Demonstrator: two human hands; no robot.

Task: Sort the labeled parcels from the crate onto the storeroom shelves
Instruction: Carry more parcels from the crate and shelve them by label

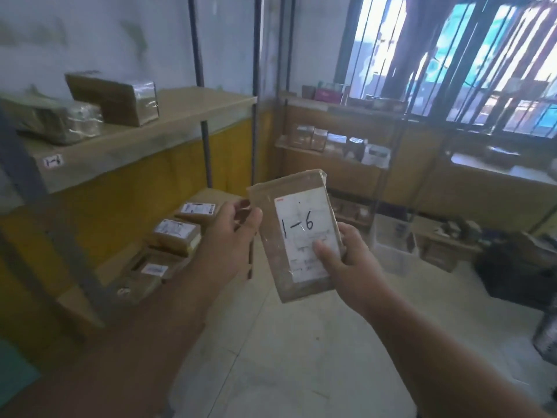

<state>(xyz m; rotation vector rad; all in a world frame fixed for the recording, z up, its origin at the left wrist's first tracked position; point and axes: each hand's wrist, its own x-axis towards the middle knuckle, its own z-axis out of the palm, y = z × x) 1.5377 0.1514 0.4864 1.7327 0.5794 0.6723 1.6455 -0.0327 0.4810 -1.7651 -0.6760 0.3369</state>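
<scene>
A brown taped parcel (297, 233) with a white label reading "1-6" is held up in front of me. My right hand (346, 260) grips its lower right side, thumb pressed on the label. My left hand (232, 233) holds the parcel's upper left edge with thumb and fingers. To the left stands a shelf unit: its upper shelf (187, 116) carries a tag (53, 161) and two wrapped parcels (114, 98). The lower shelf (208, 196) holds three labeled parcels (174, 235).
A second shelf rack (331, 158) with several small boxes stands against the far wall under a barred window (452, 55). A clear plastic bin (391, 242), cardboard boxes and a dark crate (518, 267) sit on the floor at right. Tiled floor lies ahead.
</scene>
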